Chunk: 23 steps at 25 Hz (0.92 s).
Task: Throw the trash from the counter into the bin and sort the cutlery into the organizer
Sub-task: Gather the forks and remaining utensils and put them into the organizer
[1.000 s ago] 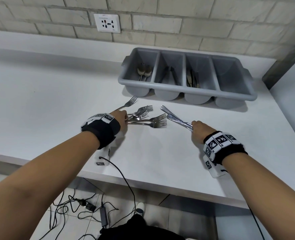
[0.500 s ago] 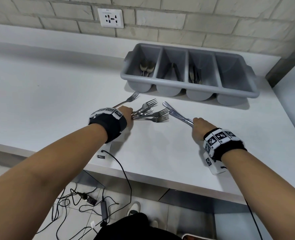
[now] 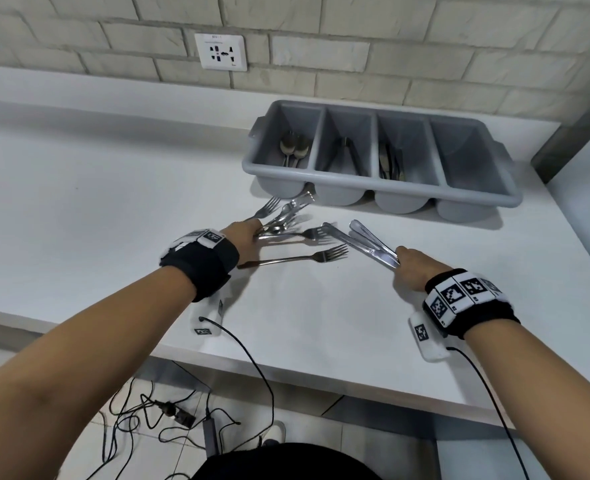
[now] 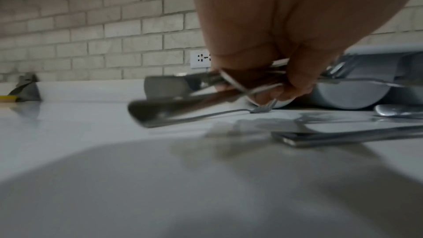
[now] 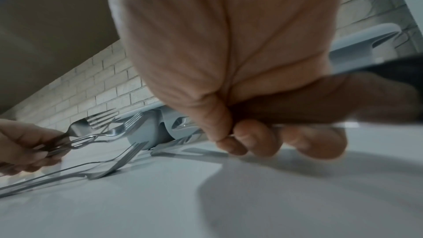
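My left hand [image 3: 243,232] grips a bundle of forks [image 3: 286,213] by the handles, just before the organizer [image 3: 380,202]; right hand [image 3: 409,268] holds knives [image 3: 366,239]. Stiff, slick steel, likely to fan; one loose fork [image 3: 297,259] lies on the surface [image 3: 96,202].

One organizer [image 3: 383,187] with four compartments; two spoons [image 3: 295,147] in the leftmost; one fork [image 3: 297,259] lying loose on the counter [image 3: 79,202]; one wall socket [image 3: 221,52].

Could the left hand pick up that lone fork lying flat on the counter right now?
Probably not cleanly. The left hand already grips a bunch of forks, so its fingers are occupied. The lone fork lies close beside it with nothing over it.
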Each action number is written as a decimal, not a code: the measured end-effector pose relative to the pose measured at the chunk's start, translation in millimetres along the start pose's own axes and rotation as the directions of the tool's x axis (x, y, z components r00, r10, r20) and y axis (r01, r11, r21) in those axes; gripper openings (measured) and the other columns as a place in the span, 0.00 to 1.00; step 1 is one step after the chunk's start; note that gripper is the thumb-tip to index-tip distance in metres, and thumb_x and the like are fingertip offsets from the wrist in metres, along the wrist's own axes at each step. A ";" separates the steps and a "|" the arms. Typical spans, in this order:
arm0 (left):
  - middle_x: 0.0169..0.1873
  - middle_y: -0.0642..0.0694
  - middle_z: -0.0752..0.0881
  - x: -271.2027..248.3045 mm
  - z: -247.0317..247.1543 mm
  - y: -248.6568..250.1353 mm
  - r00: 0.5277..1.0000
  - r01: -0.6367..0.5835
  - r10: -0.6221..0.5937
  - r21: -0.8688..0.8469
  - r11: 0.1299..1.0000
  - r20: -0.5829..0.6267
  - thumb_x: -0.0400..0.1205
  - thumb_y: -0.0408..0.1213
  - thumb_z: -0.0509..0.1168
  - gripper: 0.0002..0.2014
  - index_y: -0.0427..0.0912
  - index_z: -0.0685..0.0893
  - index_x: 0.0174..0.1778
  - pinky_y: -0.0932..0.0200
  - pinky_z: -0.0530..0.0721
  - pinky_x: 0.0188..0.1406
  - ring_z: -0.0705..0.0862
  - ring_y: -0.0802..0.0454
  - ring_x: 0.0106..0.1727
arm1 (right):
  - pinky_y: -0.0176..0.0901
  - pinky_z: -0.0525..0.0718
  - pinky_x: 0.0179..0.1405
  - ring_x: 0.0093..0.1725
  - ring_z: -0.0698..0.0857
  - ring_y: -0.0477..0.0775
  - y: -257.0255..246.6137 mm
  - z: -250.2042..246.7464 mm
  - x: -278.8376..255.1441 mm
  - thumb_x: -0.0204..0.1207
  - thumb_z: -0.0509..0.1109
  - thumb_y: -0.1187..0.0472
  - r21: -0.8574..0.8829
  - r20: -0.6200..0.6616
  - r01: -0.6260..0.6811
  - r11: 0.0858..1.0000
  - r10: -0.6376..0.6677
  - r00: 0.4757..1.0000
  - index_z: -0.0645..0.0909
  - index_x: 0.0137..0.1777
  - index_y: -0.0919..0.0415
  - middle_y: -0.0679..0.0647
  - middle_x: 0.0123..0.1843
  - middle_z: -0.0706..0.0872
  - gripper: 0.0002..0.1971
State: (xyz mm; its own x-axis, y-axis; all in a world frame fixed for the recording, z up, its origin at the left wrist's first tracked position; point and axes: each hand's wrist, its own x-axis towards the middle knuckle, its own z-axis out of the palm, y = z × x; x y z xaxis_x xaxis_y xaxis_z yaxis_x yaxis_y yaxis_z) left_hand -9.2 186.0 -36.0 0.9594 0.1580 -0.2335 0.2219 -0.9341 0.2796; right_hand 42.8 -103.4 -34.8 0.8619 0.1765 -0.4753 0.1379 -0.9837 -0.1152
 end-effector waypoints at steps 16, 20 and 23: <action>0.56 0.37 0.87 0.6 15.7 43.0 0.979 -0.154 0.120 0.212 0.965 0.165 0.75 0.41 0.68 0.18 0.37 0.83 0.59 0.50 0.82 0.56 0.84 0.38 0.58 | 0.43 0.71 0.51 0.62 0.78 0.62 3.5 1.2 0.5 0.76 0.58 0.68 0.035 0.032 -0.013 0.999 0.012 0.999 0.69 0.65 0.68 0.64 0.68 0.76 0.17; 0.62 0.36 0.83 -6.8 24.2 57.8 0.991 -0.106 0.075 0.315 0.943 0.109 0.81 0.33 0.59 0.15 0.34 0.78 0.63 0.50 0.78 0.53 0.82 0.37 0.64 | 0.44 0.72 0.50 0.59 0.78 0.62 1.5 2.4 1.8 0.75 0.59 0.67 0.015 0.029 -0.016 1.000 0.015 0.999 0.69 0.64 0.66 0.63 0.67 0.77 0.17; 0.66 0.39 0.80 -8.2 39.4 64.6 0.996 -0.087 0.070 0.414 0.906 0.056 0.83 0.30 0.55 0.15 0.34 0.76 0.65 0.63 0.74 0.44 0.77 0.40 0.69 | 0.44 0.72 0.52 0.64 0.78 0.63 0.1 3.1 0.7 0.75 0.59 0.67 0.005 0.025 -0.022 1.000 0.022 0.999 0.68 0.65 0.67 0.64 0.67 0.77 0.17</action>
State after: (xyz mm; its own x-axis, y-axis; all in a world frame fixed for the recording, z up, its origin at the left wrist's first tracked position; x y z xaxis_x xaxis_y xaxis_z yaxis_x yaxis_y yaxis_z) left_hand -9.6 111.7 -52.7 0.9614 0.0736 -0.2651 0.0452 -0.9927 -0.1117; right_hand 41.9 -103.3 -37.8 0.8524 0.1556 -0.4991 0.1165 -0.9872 -0.1087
